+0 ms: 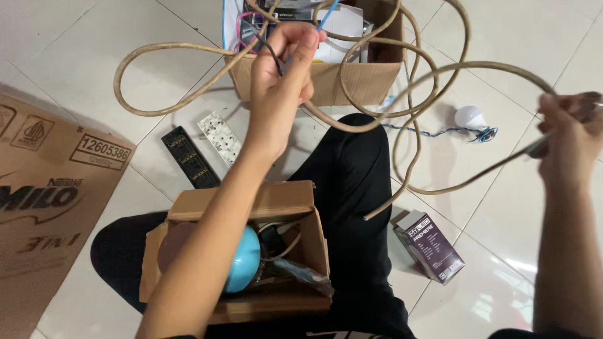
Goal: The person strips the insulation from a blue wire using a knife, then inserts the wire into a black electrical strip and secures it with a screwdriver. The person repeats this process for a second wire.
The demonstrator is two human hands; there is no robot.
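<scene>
Cable (188, 50), a long beige cord, is looping in wide coils above the tiled floor (75, 44), running between both raised hands. Left hand (282, 69) is closing around one end of it, fingers pinched together at the top where a blue lead and a dark lead are sticking out; how much sheath has been stripped there is hard to make out. Right hand (568, 135) is gripping the cord at the frame's right margin; its fingers are blurred and partly cut off, so the exact hold cannot be read. A cut end of the cord is hanging free over the person's dark trouser leg (352, 188).

An open cardboard box (352, 81) is sitting on the floor beyond the left hand, its contents largely masked by the hand and the coils; only pale packaging and wires are showing. A second, smaller cardboard box (276, 201) is resting in the lap, with a turquoise rounded object (245, 260) half hidden under the left forearm and other contents too dark to identify. A black strip (190, 157) and a white socket strip (221, 138) are lying side by side on the floor. A white bulb (470, 117) with a twisted blue wire (427, 130) is lying to the right, and a small purple carton (432, 246) near the knee. A large flattened carton (44, 207) is running off the left edge.
</scene>
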